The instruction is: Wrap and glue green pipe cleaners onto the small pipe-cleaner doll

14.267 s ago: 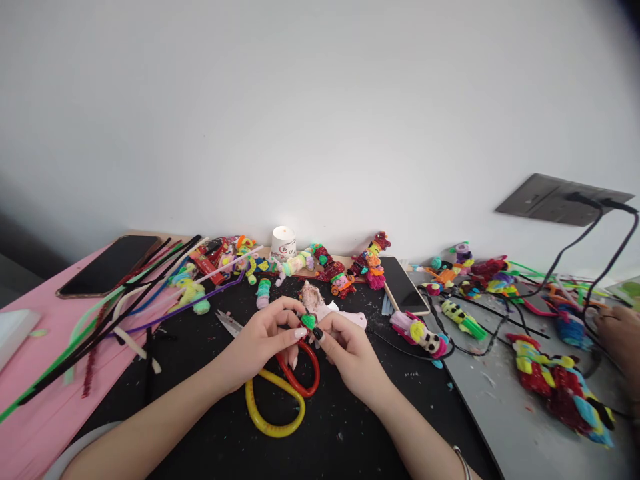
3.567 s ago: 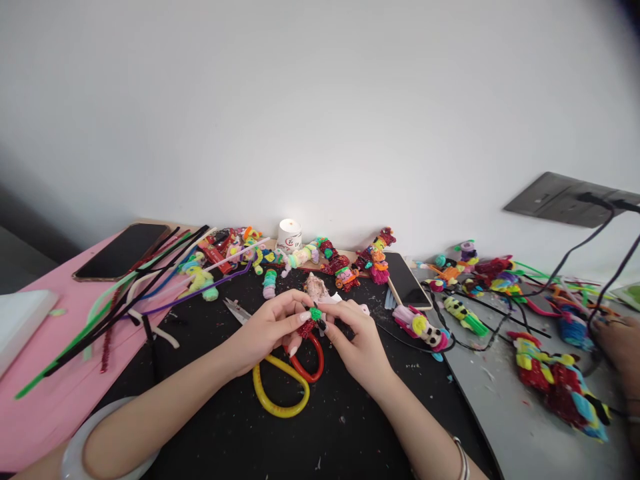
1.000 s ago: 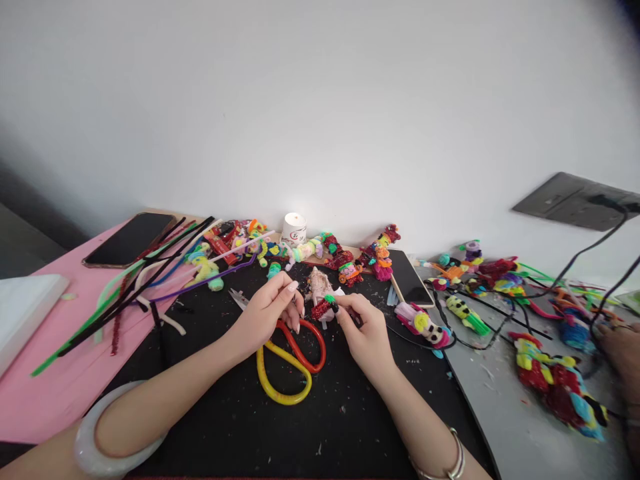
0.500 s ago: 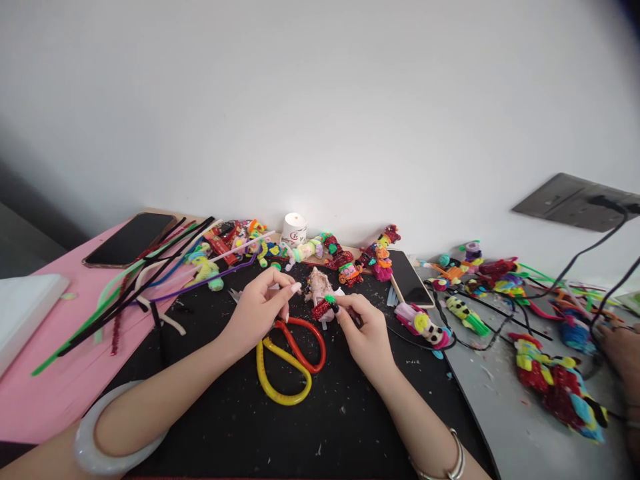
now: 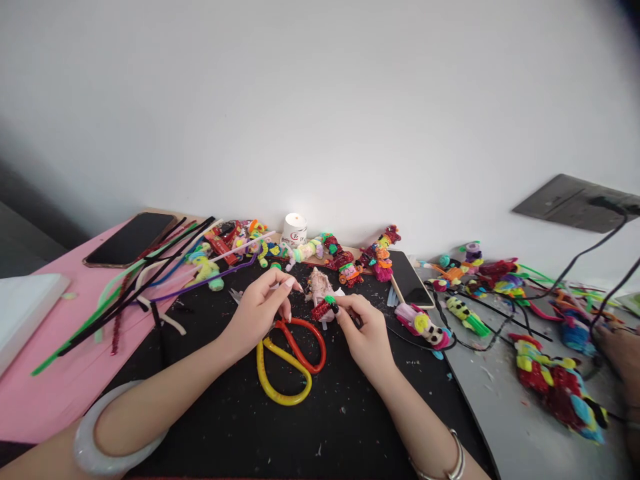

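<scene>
Between the thumb and fingers of my right hand (image 5: 364, 330) is a small pipe-cleaner piece (image 5: 323, 309) in glittery red, with green and black at its end. Left of it, my left hand (image 5: 263, 303) is closed with thumb and fingertips brought together; whatever they may pinch is too small to make out. A gap separates the two hands. Just beyond the piece lies a glue gun nozzle-like pale, crusted object (image 5: 319, 283). Scissors (image 5: 285, 400) with one yellow and one red handle lie on the black mat below my left hand, their blades partly covered by it.
Pipe cleaners (image 5: 135, 287) lie in a bundle on the pink sheet (image 5: 45, 347) at left, beside a phone (image 5: 127, 239). Several fuzzy figures line the wall around a paper cup (image 5: 294, 230). At right are another phone (image 5: 411, 280), cables, more figures (image 5: 557, 387) and another person's hand (image 5: 620, 350).
My left thumb and fingertips have shifted slightly, the thumb drawing back a little to the left. My right hand and the red piece stay almost where they were.
</scene>
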### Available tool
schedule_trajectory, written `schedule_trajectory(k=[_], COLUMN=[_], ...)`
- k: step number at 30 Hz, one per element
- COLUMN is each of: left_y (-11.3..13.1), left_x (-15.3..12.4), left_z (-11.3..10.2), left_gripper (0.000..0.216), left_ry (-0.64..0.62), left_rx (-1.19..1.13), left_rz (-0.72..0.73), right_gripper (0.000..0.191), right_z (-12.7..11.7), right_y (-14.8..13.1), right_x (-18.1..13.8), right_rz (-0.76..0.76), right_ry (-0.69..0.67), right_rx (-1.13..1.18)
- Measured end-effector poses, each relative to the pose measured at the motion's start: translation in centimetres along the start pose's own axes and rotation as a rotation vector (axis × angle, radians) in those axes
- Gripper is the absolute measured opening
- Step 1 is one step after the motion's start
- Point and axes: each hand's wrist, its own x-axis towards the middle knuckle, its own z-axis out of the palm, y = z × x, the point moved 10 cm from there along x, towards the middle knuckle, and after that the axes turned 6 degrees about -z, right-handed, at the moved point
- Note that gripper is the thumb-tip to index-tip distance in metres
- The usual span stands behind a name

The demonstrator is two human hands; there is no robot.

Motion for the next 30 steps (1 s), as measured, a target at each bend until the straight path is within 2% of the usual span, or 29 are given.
schedule_trajectory(k=[15,30], left_y=[-1.2,-0.6], left_x=[0.1,0.2], left_z=[-0.6,-0.5], left_gripper=[0.037,0.026], left_ry=[0.061,0.051], left_rx=[-0.034,-0.02], left_rz=[-0.111,-0.085], right_gripper=[0.018,0.017], right_z=[-0.1,-0.1], right_y=[-0.2,-0.2], right_x=[0.1,0.1], right_rz=[-0.005,-0.001], right_ry=[0.005,-0.004], right_rx=[-0.015,-0.016])
